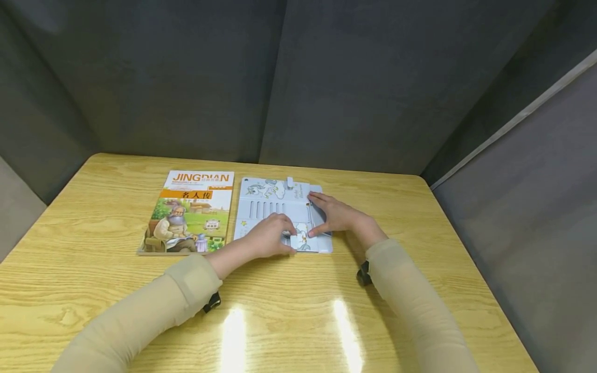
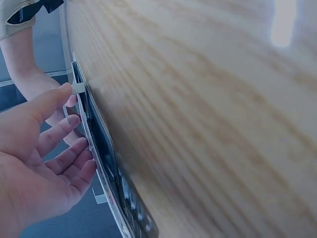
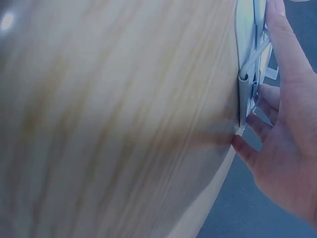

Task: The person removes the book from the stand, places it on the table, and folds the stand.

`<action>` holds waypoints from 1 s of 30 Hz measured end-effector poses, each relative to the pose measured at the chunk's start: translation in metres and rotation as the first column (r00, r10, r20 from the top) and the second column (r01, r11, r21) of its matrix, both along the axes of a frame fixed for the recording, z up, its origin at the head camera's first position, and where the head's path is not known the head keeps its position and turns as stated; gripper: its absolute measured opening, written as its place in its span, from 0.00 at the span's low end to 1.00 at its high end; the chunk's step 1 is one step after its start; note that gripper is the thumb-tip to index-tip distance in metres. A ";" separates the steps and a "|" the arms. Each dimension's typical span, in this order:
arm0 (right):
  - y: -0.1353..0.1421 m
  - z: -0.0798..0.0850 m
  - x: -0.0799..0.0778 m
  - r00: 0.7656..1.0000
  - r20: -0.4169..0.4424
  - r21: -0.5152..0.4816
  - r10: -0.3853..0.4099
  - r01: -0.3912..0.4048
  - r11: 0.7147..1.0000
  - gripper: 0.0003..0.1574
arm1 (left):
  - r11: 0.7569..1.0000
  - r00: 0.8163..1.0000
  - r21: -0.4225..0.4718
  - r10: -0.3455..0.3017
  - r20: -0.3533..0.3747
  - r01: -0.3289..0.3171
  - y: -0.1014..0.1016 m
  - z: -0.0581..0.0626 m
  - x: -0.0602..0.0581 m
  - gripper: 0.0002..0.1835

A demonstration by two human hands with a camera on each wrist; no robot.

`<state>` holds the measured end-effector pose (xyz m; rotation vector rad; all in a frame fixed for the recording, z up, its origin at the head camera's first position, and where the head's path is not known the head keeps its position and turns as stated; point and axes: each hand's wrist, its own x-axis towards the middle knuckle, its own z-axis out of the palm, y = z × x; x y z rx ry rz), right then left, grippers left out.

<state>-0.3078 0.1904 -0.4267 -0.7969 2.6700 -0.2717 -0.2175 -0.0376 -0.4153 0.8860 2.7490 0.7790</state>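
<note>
A white book stand (image 1: 268,207) with printed unicorns lies flat on the table. At its front edge my left hand (image 1: 268,237) pinches a small white page clip (image 1: 294,242) between thumb and index finger. The left wrist view shows the left thumb (image 2: 47,103) against that clip (image 2: 78,88); the index finger's contact is partly hidden. My right hand (image 1: 340,215) rests on the stand's right side with thumb and fingers spread. In the right wrist view, the fingertips of that hand (image 3: 292,129) touch the stand's edge (image 3: 244,101).
Left of the stand lies a magazine-sized book (image 1: 191,212) with a picture of a bearded figure. A second white clip (image 1: 290,183) sticks up at the stand's back edge. Behind the wooden table (image 1: 280,311) are dark grey partitions (image 1: 186,77).
</note>
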 end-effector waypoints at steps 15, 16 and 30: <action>-0.003 0.005 0.003 0.999 0.038 0.026 -0.009 0.008 1.000 0.74 | 0.999 0.985 -0.047 0.017 0.173 -0.009 -0.004 0.022 -0.016 0.29; -0.003 0.005 0.003 0.999 0.043 0.024 -0.010 0.009 1.000 0.74 | 0.999 0.985 -0.044 0.035 0.168 -0.028 -0.004 0.022 -0.019 0.30; -0.001 0.003 0.002 1.000 0.023 0.029 -0.012 0.011 1.000 0.75 | 0.945 0.963 0.184 0.263 0.063 -0.270 -0.009 0.019 -0.075 0.34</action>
